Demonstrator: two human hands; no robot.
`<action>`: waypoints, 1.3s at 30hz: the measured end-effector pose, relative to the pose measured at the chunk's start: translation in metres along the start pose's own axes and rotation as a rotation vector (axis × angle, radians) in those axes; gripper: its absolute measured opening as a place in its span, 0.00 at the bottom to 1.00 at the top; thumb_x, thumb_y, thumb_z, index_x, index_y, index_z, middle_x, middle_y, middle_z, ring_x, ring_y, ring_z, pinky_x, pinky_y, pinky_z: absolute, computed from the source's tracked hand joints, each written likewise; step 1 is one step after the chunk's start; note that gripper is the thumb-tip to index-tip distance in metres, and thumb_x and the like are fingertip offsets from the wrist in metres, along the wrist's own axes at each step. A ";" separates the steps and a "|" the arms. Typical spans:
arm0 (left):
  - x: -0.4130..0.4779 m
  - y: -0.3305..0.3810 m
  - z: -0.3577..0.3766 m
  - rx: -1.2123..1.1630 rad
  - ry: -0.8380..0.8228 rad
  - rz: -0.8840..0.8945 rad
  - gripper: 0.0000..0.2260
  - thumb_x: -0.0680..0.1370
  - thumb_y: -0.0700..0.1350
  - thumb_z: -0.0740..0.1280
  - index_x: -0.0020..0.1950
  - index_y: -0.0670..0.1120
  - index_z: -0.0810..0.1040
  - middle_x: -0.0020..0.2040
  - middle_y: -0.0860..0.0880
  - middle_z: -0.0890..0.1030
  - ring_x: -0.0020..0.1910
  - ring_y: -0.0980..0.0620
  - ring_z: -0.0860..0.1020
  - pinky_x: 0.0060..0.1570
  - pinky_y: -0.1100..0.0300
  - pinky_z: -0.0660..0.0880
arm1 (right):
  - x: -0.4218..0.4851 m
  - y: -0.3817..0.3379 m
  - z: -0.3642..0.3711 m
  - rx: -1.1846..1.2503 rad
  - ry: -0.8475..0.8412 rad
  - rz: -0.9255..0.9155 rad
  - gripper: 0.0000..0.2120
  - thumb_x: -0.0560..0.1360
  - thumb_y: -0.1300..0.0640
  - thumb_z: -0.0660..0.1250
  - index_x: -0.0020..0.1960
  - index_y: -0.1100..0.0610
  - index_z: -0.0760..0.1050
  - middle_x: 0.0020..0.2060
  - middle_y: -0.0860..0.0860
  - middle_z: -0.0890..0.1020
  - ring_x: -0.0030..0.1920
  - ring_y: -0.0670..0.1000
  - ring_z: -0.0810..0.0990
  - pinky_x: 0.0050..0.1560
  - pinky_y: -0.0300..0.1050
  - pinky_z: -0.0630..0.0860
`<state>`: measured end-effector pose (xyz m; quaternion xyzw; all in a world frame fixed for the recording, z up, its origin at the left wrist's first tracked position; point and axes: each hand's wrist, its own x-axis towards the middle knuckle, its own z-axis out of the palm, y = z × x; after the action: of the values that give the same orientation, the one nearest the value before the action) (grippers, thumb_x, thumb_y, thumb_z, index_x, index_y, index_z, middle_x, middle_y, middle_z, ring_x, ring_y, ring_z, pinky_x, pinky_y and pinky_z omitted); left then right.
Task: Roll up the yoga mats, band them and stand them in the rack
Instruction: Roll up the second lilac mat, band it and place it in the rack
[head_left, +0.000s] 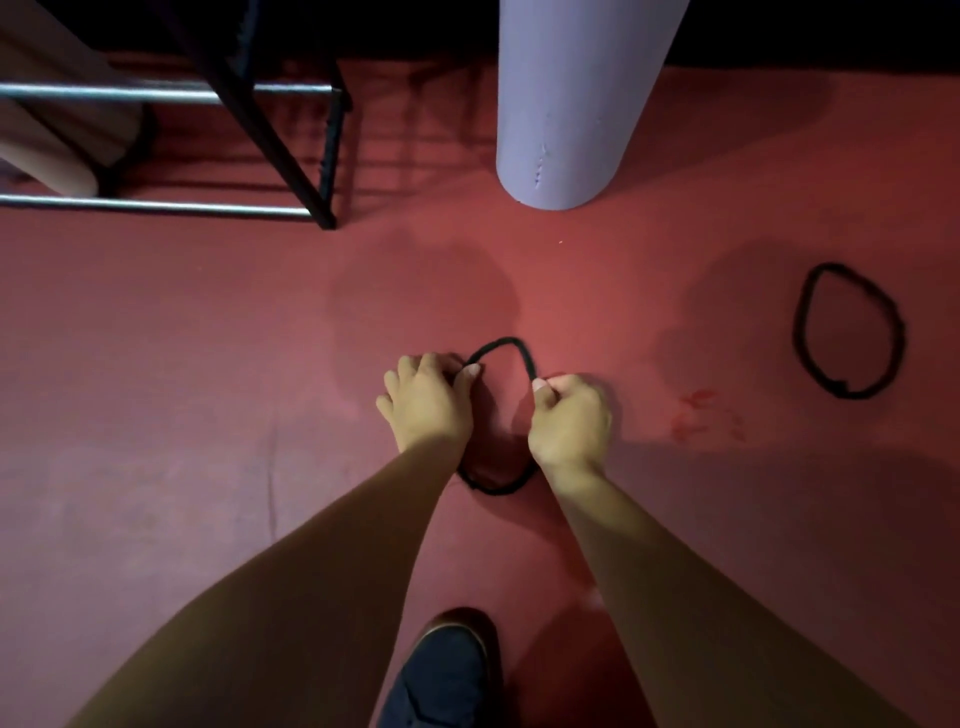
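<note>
A black elastic band (511, 348) forms a loop low over the red floor, in the middle of the view. My left hand (426, 402) pinches its left side and my right hand (569, 415) pinches its right side; the near part of the loop shows between my wrists. A rolled lilac yoga mat (571, 98) stands upright on the floor just beyond my hands. A second black band (848, 332) lies flat on the floor at the right. The metal rack (156, 96) stands at the upper left with a beige rolled mat (57, 119) in it.
The red floor (182, 364) stretches open to the left and right of my hands. The rack's black leg (291, 171) slants down to the floor left of the lilac mat. My dark shoe (441, 675) is at the bottom edge.
</note>
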<state>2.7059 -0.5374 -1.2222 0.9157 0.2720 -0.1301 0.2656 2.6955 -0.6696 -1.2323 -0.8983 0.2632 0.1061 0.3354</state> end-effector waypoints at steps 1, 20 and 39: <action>-0.002 0.001 -0.002 -0.068 -0.014 -0.006 0.15 0.81 0.59 0.64 0.57 0.48 0.78 0.59 0.46 0.76 0.62 0.43 0.70 0.63 0.48 0.61 | -0.002 -0.001 -0.005 0.009 -0.011 -0.011 0.13 0.81 0.52 0.64 0.44 0.58 0.80 0.44 0.60 0.82 0.47 0.63 0.79 0.44 0.48 0.66; -0.094 0.267 -0.373 -0.705 0.271 0.476 0.07 0.85 0.47 0.61 0.49 0.47 0.72 0.36 0.58 0.75 0.35 0.63 0.73 0.37 0.70 0.68 | -0.079 -0.296 -0.358 0.668 0.102 -0.415 0.09 0.81 0.51 0.66 0.42 0.50 0.75 0.32 0.38 0.77 0.35 0.41 0.73 0.39 0.40 0.70; -0.007 0.393 -0.490 -0.422 0.109 0.374 0.12 0.85 0.55 0.59 0.52 0.48 0.74 0.53 0.49 0.71 0.41 0.58 0.73 0.44 0.57 0.69 | 0.013 -0.433 -0.470 0.449 0.278 -0.305 0.17 0.80 0.47 0.68 0.36 0.55 0.74 0.28 0.45 0.76 0.33 0.51 0.72 0.36 0.45 0.63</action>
<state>2.9694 -0.5469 -0.6515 0.8801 0.1333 0.0303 0.4548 2.9488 -0.7087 -0.6473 -0.8369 0.1853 -0.1301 0.4983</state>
